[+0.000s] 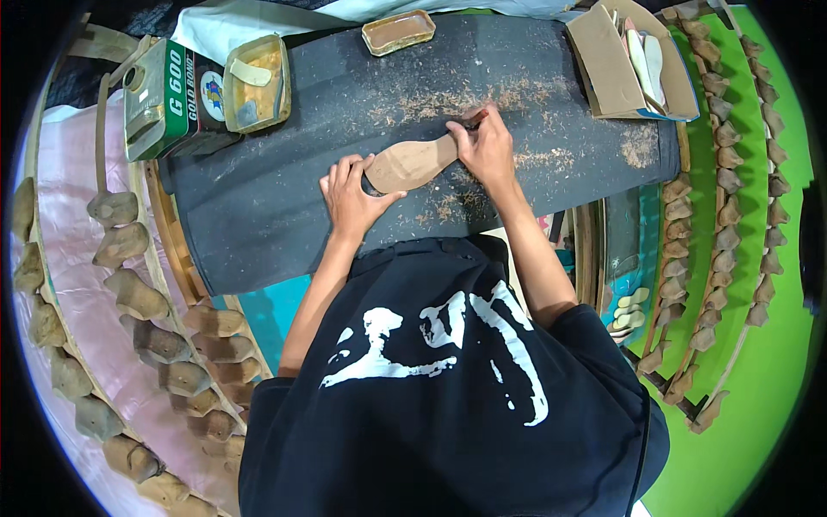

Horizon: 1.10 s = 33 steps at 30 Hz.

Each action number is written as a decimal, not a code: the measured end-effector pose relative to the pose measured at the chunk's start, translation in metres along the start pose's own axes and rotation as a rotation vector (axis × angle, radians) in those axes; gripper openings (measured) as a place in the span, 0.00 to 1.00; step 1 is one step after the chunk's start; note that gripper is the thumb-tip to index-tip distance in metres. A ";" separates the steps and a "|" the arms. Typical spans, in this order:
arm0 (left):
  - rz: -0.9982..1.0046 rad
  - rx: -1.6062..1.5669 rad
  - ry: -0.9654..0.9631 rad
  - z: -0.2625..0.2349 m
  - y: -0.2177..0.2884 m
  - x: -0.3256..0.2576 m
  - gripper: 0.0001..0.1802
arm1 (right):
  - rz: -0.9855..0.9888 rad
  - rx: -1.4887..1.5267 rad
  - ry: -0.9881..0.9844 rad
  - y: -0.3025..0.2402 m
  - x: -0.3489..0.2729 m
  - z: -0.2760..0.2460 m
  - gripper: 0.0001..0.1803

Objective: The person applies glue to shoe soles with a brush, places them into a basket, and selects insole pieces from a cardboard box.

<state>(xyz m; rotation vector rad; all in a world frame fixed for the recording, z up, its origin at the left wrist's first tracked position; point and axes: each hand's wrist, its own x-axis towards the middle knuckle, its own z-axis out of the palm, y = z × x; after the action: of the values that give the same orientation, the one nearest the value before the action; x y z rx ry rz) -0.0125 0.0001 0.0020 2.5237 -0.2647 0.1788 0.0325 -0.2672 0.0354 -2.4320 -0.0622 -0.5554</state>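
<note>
Head view: the sole (412, 165) is held flat between both hands, on or just over the bench (258, 202); which, I cannot tell. The left hand (351, 196) clasps its broad end, thumb on the near edge, fingers at the far; the right hand (489, 145) pinches its narrow end. By the right fingers a small reddish thing (482, 115) shows too little to identify. If it is sharp, a slip could nick the sole or a finger. Uneven pressure between the hands could twist the sole at its narrow part, and shavings (543, 160) beside the right hand could get under it and make it slide.

The bench's near edge runs close to the body, leaving little room for a pull. Open surface lies left of the grip, and beyond it toward the dish (401, 48). The tray (286, 82) and tin (168, 108) limit the far left, the box (607, 77) the far right.
</note>
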 end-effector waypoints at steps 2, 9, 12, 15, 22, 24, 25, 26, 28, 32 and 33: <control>-0.009 0.007 -0.007 0.000 0.000 0.000 0.50 | -0.007 0.026 -0.015 -0.006 -0.002 0.002 0.14; 0.007 -0.006 0.008 0.002 -0.002 0.000 0.51 | -0.043 0.047 -0.042 -0.023 -0.003 0.005 0.16; 0.009 -0.007 0.005 0.001 -0.001 0.000 0.51 | -0.124 0.042 -0.009 -0.030 -0.004 0.010 0.18; 0.009 -0.006 0.003 0.000 0.000 0.000 0.50 | -0.092 0.046 -0.006 -0.038 -0.007 0.017 0.19; 0.005 -0.007 0.001 0.002 -0.002 0.000 0.50 | -0.032 0.069 -0.006 -0.056 -0.005 0.037 0.19; 0.014 -0.011 0.007 0.003 -0.003 0.000 0.49 | -0.066 0.074 -0.001 -0.063 -0.004 0.042 0.20; 0.023 -0.016 0.017 0.003 -0.003 0.000 0.48 | -0.063 0.075 -0.001 -0.067 -0.004 0.044 0.20; 0.024 -0.016 0.014 0.004 -0.004 0.000 0.48 | -0.089 0.079 0.006 -0.071 -0.003 0.045 0.20; 0.022 -0.019 0.029 0.005 -0.004 -0.001 0.48 | -0.052 0.092 -0.072 -0.080 -0.003 0.045 0.19; 0.040 -0.025 0.047 0.004 -0.002 0.001 0.48 | -0.167 0.203 -0.074 -0.088 -0.008 0.055 0.17; 0.014 -0.027 0.034 0.005 -0.001 0.001 0.48 | -0.166 0.203 -0.073 -0.091 -0.009 0.056 0.17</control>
<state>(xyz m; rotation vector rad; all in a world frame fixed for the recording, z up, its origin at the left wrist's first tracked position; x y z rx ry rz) -0.0112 -0.0016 -0.0025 2.4905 -0.2702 0.2217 0.0290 -0.1602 0.0449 -2.2598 -0.3382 -0.5070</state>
